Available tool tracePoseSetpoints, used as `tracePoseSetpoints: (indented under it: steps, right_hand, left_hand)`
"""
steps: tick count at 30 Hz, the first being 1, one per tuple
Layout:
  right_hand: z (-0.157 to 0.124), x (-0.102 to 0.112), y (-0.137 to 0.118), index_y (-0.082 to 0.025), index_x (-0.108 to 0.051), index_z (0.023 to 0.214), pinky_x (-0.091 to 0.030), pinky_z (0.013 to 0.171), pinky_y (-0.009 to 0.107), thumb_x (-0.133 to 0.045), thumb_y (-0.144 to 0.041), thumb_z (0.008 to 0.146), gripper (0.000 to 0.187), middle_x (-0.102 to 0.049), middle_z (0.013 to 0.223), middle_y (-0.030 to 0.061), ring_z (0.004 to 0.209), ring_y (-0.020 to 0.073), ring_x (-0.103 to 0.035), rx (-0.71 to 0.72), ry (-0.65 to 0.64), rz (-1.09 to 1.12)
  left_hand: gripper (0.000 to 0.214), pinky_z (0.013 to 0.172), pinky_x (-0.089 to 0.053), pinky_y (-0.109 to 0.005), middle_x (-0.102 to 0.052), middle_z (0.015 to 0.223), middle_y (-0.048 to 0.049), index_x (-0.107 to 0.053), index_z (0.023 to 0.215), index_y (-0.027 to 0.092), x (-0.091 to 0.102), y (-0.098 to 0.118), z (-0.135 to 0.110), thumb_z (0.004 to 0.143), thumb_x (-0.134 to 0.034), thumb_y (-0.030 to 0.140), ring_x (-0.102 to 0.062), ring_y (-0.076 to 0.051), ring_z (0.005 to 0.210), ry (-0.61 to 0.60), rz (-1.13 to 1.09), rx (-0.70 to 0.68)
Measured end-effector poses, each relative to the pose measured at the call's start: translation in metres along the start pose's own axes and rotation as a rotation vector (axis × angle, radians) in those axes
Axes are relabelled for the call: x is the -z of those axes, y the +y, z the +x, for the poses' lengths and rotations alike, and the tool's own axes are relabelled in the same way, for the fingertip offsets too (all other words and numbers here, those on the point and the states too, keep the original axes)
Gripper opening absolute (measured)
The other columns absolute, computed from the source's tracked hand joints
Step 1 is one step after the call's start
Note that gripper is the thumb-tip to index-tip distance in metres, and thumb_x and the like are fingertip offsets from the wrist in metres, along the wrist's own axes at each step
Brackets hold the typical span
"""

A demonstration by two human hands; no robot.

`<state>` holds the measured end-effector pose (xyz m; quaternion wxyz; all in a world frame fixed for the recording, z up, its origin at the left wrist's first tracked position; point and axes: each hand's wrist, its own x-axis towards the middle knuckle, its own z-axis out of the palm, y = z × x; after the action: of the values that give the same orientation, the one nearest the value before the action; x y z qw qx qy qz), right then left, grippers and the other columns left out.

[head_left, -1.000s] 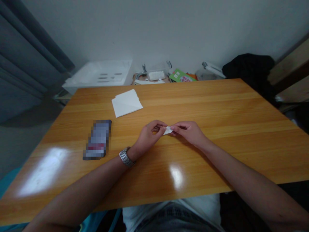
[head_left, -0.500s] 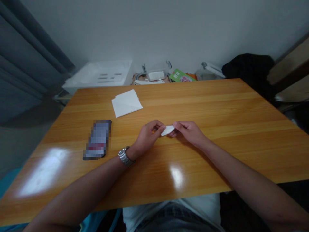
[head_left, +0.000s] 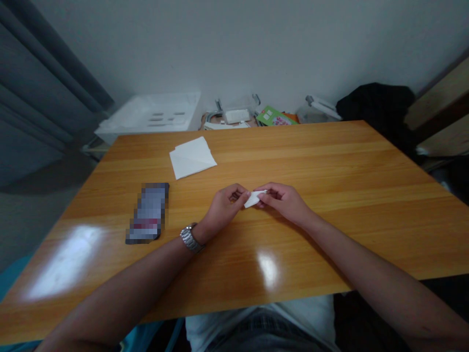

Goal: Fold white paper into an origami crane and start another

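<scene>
A small folded piece of white paper [head_left: 252, 199] is held between both hands, just above the middle of the wooden table [head_left: 330, 166]. My left hand [head_left: 226, 208], with a metal watch [head_left: 191, 237] on its wrist, pinches the paper's left end between thumb and fingers. From the other side my right hand [head_left: 284, 199] grips it, the thumb lying over the paper's right part. Some of the paper is hidden by the fingers. Farther back on the table lie white paper sheets [head_left: 193, 157], partly overlapping.
A phone [head_left: 149, 212], blurred out, lies at the left of the table. Behind the table's far edge are a white plastic tray [head_left: 161, 110], a green booklet [head_left: 273, 116] and a black cloth-like item [head_left: 375, 105]. A grey curtain [head_left: 40, 88] hangs at the left.
My right thumb and fingers have slid leftward over the paper, closer to my left hand. My left hand keeps nearly the same place and grip.
</scene>
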<state>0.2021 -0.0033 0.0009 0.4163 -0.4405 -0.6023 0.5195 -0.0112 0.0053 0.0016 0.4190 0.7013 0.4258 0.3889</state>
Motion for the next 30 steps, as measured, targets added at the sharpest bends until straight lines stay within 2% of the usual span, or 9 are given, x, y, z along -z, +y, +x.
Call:
tracePoseSetpoints:
  steps: [4, 7, 9, 13, 17, 21, 25, 30]
  right_hand:
    - [0.0013, 0.0001, 0.0005, -0.018, -0.075, 0.102, -0.058, 0.074, 0.033, -0.077, -0.049, 0.082, 0.037, -0.078, 0.083, 0.0057, 0.074, 0.0185, -0.072, -0.013, 0.036, 0.025]
    - [0.0032, 0.0019, 0.0008, -0.018, -0.075, 0.098, -0.057, 0.072, 0.032, -0.079, -0.048, 0.081, 0.035, -0.077, 0.081, 0.005, 0.071, 0.0173, -0.071, -0.007, 0.083, 0.052]
    - [0.0042, 0.003, 0.0007, -0.018, -0.075, 0.096, -0.057, 0.071, 0.031, -0.079, -0.048, 0.079, 0.035, -0.077, 0.08, 0.0044, 0.069, 0.0168, -0.07, -0.013, 0.111, 0.078]
    - [0.0044, 0.0036, 0.0, -0.019, -0.074, 0.095, -0.058, 0.071, 0.032, -0.081, -0.049, 0.078, 0.035, -0.077, 0.079, 0.0036, 0.069, 0.0171, -0.07, -0.034, 0.13, 0.11]
    - [0.0032, 0.0034, 0.0004, -0.021, -0.074, 0.099, -0.059, 0.074, 0.033, -0.081, -0.05, 0.078, 0.036, -0.077, 0.083, 0.0034, 0.072, 0.0176, -0.071, -0.001, 0.134, 0.12]
    - [0.003, 0.0033, 0.0017, -0.022, -0.074, 0.1, -0.059, 0.076, 0.035, -0.08, -0.049, 0.079, 0.034, -0.077, 0.085, 0.0038, 0.074, 0.0183, -0.071, 0.024, 0.132, 0.091]
    - [0.0033, 0.0032, 0.0027, -0.022, -0.073, 0.099, -0.059, 0.077, 0.034, -0.08, -0.047, 0.08, 0.032, -0.077, 0.085, 0.0036, 0.075, 0.0179, -0.072, 0.026, 0.117, 0.11]
    - [0.0021, 0.0027, 0.0047, -0.023, -0.071, 0.111, -0.06, 0.08, 0.035, -0.078, -0.046, 0.083, 0.037, -0.076, 0.093, 0.0039, 0.078, 0.0173, -0.072, 0.047, 0.083, 0.109]
  left_hand:
    - [0.027, 0.071, -0.056, -0.026, -0.074, 0.085, -0.004, -0.07, 0.092, 0.017, -0.0013, 0.0006, -0.0009, 0.098, -0.06, 0.041, -0.069, -0.016, 0.076, 0.025, 0.052, -0.038]
    - [0.025, 0.088, -0.058, -0.03, -0.074, 0.109, -0.008, -0.068, 0.114, 0.017, -0.0013, 0.0012, -0.002, 0.098, -0.06, 0.036, -0.071, -0.018, 0.096, 0.058, 0.083, -0.141]
    - [0.03, 0.093, -0.057, -0.033, -0.071, 0.116, -0.0089, -0.065, 0.123, 0.019, -0.0004, 0.0015, -0.0026, 0.097, -0.063, 0.034, -0.069, -0.019, 0.102, 0.06, 0.13, -0.223]
    - [0.03, 0.093, -0.057, -0.035, -0.07, 0.114, -0.0082, -0.064, 0.122, 0.02, 0.0014, 0.0017, -0.0032, 0.095, -0.068, 0.033, -0.067, -0.02, 0.103, 0.035, 0.242, -0.292]
    - [0.025, 0.09, -0.056, -0.033, -0.07, 0.109, -0.0073, -0.065, 0.116, 0.019, 0.0022, 0.0018, -0.0028, 0.095, -0.067, 0.032, -0.067, -0.019, 0.1, 0.078, 0.254, -0.271]
    - [0.016, 0.085, -0.055, -0.031, -0.07, 0.102, -0.0052, -0.068, 0.108, 0.019, 0.0029, 0.003, -0.0021, 0.096, -0.067, 0.029, -0.066, -0.018, 0.095, 0.102, 0.292, -0.311]
    - [0.015, 0.088, -0.054, -0.031, -0.071, 0.104, -0.0053, -0.069, 0.109, 0.02, 0.0037, 0.0034, -0.002, 0.096, -0.067, 0.027, -0.065, -0.017, 0.097, 0.121, 0.315, -0.351]
    - [0.016, 0.09, -0.054, -0.031, -0.072, 0.106, -0.0057, -0.07, 0.11, 0.02, 0.0043, 0.0035, -0.0018, 0.096, -0.067, 0.026, -0.066, -0.018, 0.1, 0.128, 0.316, -0.354]
